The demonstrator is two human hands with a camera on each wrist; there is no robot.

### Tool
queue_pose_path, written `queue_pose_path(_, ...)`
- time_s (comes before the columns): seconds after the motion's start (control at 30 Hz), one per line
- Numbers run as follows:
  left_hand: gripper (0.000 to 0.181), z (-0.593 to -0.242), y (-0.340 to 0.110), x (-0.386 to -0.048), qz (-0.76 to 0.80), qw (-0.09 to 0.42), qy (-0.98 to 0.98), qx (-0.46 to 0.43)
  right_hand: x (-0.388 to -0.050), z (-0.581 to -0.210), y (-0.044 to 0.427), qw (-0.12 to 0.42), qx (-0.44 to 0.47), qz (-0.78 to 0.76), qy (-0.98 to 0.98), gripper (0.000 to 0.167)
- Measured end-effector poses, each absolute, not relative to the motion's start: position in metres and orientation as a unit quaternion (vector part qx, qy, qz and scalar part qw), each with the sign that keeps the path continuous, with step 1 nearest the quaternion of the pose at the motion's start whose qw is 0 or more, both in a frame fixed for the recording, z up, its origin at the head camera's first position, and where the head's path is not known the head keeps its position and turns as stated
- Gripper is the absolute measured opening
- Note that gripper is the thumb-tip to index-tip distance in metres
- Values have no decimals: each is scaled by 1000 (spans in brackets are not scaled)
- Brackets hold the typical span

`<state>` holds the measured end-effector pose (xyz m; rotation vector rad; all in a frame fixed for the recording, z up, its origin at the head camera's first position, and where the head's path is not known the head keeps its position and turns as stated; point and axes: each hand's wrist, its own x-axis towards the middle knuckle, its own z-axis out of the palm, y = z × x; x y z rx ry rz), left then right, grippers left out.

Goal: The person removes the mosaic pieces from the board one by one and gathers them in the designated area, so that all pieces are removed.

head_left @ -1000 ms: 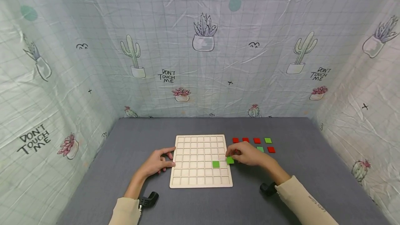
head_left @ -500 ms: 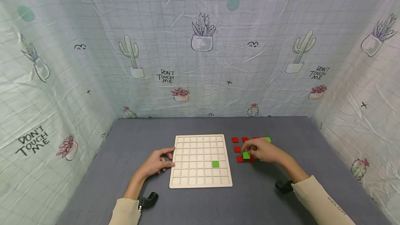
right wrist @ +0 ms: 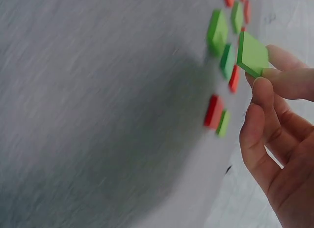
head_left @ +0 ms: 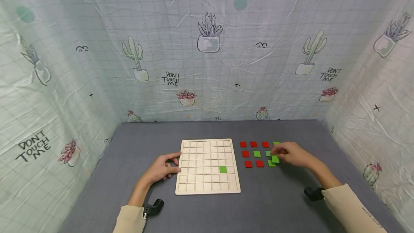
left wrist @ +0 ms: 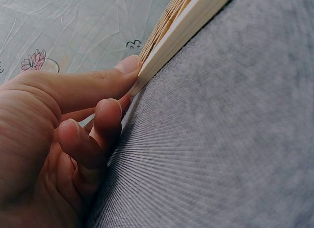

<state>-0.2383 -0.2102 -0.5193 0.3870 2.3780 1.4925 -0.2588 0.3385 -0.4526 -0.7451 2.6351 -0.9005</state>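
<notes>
A pale wooden board (head_left: pixel 203 179) with a grid of square recesses lies on the table. One bright green tile (head_left: pixel 223 169) sits in a cell on its right side. My left hand (head_left: pixel 161 167) touches the board's left edge with thumb and forefinger spread apart; in the left wrist view the thumb (left wrist: pixel 128 65) rests against the board's side (left wrist: pixel 169 53). To the right of the board, my right hand (head_left: pixel 294 154) pinches another green tile (right wrist: pixel 253 54) between thumb and fingertips, raised above the table. That hand partly covers the loose tiles beneath it.
Several red tiles (head_left: pixel 253 144) and green tiles (head_left: pixel 257 154) lie in loose rows right of the board, one a bluer green (head_left: pixel 268 153). A grey cloth (head_left: pixel 207 213) covers the table. Patterned curtains (head_left: pixel 207 82) enclose the back and sides.
My right hand has moved right, away from the board's right edge and over the loose tiles, with the green tile still pinched. The left hand has stayed at the board's edge.
</notes>
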Motion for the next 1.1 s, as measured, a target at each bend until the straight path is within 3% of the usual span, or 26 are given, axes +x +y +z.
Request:
queue_pose_path(0.4,70,-519,-210,-237,521,155,829,131,-256,-466,367,124,-233,-308,914,19)
queue_pose_path(1.1,70,-519,-210,-236,521,151,830,131,-253,-473,365,121,-208,-279,930,18)
